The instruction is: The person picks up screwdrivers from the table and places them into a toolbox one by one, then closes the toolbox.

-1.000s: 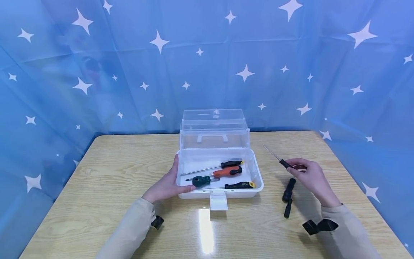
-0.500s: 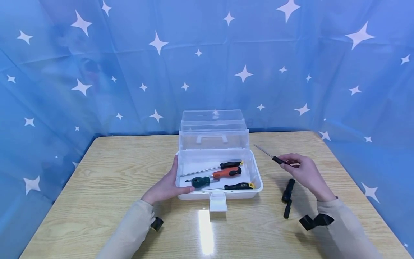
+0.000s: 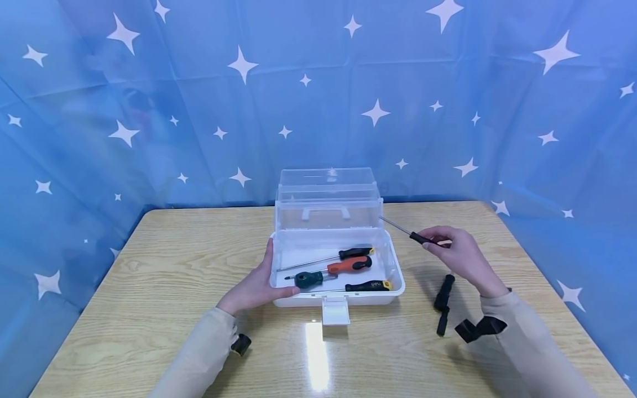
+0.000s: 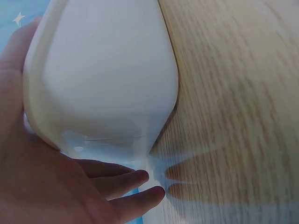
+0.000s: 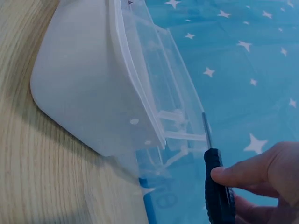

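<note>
My right hand (image 3: 458, 251) pinches a screwdriver (image 3: 421, 237) by its black handle, its thin shaft pointing left. In the head view the shaft's tip overlaps the right edge of the toolbox's clear lid (image 3: 328, 213). The white toolbox (image 3: 360, 299) has its lid raised. My left hand (image 3: 254, 284) rests against the box's left front corner, thumb across the front rim and fingers straight along the side wall. Inside lie a green-handled screwdriver (image 3: 308, 278), an orange-and-black one (image 3: 350, 264), and two black-and-yellow screwdrivers, one at the back (image 3: 355, 253) and one along the front (image 3: 368, 286).
On the wooden table (image 3: 174, 276), right of the box, lie two black-handled tools, a larger one (image 3: 444, 293) and a smaller one (image 3: 443, 321). The box's latch flap (image 3: 335, 311) hangs out at the front. A blue star-patterned curtain (image 3: 318, 110) stands behind the table.
My right hand has carried the screwdriver leftward and slightly up, toward the box, so its tip has reached the lid's right edge in the head view. The left hand and box have stayed put.
</note>
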{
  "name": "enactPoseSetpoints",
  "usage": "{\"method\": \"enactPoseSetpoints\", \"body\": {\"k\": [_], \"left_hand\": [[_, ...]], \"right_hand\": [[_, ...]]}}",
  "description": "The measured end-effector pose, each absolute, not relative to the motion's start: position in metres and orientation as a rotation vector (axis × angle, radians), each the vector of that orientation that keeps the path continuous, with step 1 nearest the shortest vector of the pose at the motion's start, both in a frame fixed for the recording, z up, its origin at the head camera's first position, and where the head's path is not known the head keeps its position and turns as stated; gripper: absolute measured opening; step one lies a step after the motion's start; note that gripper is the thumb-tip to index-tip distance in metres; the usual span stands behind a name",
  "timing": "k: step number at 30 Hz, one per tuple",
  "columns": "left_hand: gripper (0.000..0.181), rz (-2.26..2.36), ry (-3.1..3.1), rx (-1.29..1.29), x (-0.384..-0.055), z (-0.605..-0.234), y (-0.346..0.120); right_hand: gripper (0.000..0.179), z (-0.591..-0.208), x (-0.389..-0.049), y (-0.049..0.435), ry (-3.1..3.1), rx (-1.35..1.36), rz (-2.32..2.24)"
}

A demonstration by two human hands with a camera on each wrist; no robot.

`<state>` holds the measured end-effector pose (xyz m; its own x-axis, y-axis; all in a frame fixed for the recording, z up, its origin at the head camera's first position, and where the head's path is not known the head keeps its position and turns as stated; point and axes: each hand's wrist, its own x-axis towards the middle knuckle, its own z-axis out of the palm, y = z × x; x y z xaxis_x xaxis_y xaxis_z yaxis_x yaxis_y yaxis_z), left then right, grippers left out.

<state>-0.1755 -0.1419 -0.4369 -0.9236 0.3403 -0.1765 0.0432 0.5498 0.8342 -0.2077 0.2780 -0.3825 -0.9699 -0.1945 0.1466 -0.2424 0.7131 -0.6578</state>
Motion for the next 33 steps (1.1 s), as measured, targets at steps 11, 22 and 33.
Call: {"method": "enactPoseSetpoints", "body": {"k": [11,22,33], "left_hand": [[0.125,1.316,2.476,0.339,-0.176,-0.436,-0.142],[0.125,1.309,2.48,0.325,-0.176,-0.437,-0.142],[0.125,1.296,2.486,0.315,-0.176,-0.437,-0.142]], "right_hand": [[0.02,-0.371,-0.216,0.265,-2.837,0.429,1.086],[0.021,-0.363,-0.224,0.25,-2.864,0.449,1.111],[0.021,-0.363,-0.234,0.233,-2.851,0.525,1.122]]}}
